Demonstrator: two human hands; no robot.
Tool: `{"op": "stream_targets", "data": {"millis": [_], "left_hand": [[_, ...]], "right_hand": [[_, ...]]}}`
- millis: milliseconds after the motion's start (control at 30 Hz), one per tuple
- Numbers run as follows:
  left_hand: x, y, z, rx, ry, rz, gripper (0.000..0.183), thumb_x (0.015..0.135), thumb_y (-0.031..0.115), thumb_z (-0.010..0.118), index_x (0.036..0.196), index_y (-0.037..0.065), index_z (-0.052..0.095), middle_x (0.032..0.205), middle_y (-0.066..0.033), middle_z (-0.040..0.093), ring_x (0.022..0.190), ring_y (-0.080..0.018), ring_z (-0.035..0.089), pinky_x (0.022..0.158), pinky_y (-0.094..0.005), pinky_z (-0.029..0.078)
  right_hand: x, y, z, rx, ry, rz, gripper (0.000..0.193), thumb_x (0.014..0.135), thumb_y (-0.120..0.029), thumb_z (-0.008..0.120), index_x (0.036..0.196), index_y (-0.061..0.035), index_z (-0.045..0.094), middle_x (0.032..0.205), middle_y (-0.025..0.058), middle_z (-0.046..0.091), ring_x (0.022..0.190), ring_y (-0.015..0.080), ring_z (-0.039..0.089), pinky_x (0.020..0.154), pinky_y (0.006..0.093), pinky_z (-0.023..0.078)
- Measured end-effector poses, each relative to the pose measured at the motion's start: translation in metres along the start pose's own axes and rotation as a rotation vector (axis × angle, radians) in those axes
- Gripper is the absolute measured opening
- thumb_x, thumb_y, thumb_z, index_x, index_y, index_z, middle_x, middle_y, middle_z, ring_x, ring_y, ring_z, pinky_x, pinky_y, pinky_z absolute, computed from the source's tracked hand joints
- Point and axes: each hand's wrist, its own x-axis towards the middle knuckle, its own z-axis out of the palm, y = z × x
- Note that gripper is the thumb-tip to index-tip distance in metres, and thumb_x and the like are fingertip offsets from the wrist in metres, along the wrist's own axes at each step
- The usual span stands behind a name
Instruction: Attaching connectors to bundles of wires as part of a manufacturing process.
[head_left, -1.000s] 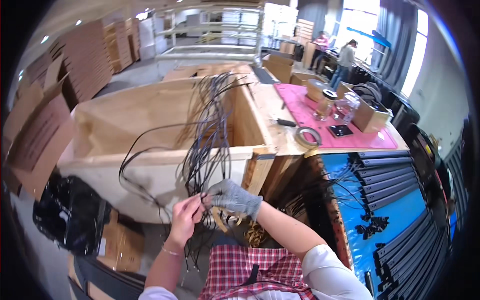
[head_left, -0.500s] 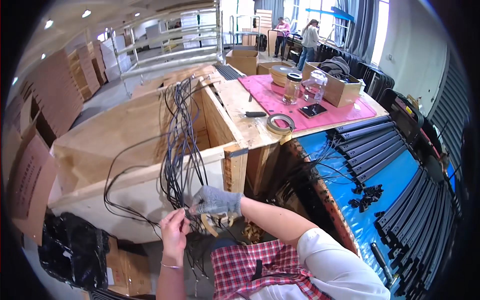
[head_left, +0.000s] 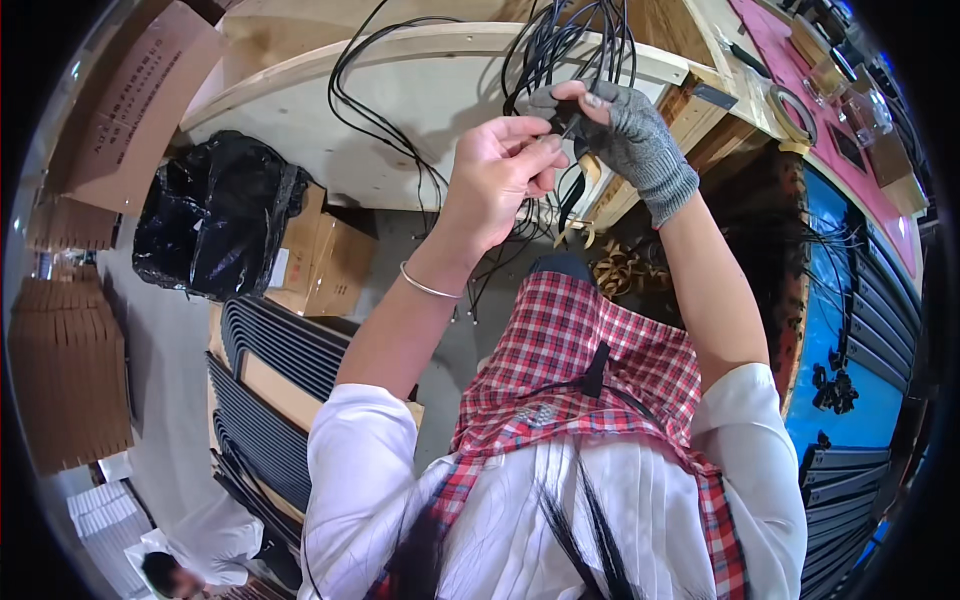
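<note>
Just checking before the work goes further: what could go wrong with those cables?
The black cables draped over the wooden box have overlapping loops, so could tangle. Below the left hand they hang near curled yellow strips and might catch. The right hand shows bare fingertips beyond its grey glove, so a pinch or scrape seems possible.

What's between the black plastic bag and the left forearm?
In the head view: a brown cardboard box beside the black plastic bag, then a strip of grey floor before the left forearm.
</note>
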Motion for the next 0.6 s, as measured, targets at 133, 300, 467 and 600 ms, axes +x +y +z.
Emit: {"op": "stream_targets", "data": {"millis": [133,300,467,600], "left_hand": [[0.001,0.005,-0.003,-0.083,-0.065,-0.035,0.016,0.08,0.005,0.055,0.089,-0.007,0.054,0.071,-0.0083,0.057,0.052,-0.007,0.046,0.044,-0.0183,0.033],[-0.005,-0.001,0.018,-0.126,-0.075,-0.097,0.013,0.083,0.003,0.049,0.093,-0.002,0.055,0.083,-0.007,0.058,0.054,-0.0043,0.042,0.044,-0.0168,0.03],[-0.021,-0.005,-0.004,-0.169,-0.03,-0.108,0.009,0.082,0.001,0.049,0.09,-0.002,0.053,0.092,-0.0086,0.058,0.055,-0.0041,0.044,0.044,-0.0167,0.032],[-0.014,-0.012,0.01,0.298,0.012,0.168,0.008,0.081,0.003,0.051,0.088,-0.001,0.053,0.073,-0.004,0.055,0.052,-0.0047,0.043,0.044,-0.0172,0.033]], "right_hand": [[-0.004,-0.008,0.009,0.001,-0.107,0.017,0.03,0.077,-0.018,0.061,0.1,0.0007,0.058,0.086,0.0054,0.059,0.082,0.0128,0.056,0.074,0.0259,0.045],[-0.027,-0.02,0.004,-0.107,0.019,0.033,0.026,0.078,-0.017,0.061,0.098,-0.0003,0.058,0.087,0.005,0.06,0.082,0.0111,0.054,0.075,0.0255,0.045],[-0.032,-0.009,0.03,-0.368,0.034,-0.053,0.028,0.078,-0.022,0.061,0.092,0.0024,0.061,0.081,0.0068,0.062,0.079,0.0121,0.055,0.072,0.0285,0.045],[-0.021,-0.008,0.027,-0.441,0.076,-0.195,0.028,0.079,-0.028,0.059,0.084,-0.0003,0.061,0.068,0.0072,0.058,0.065,0.0151,0.053,0.062,0.0308,0.044]]}}
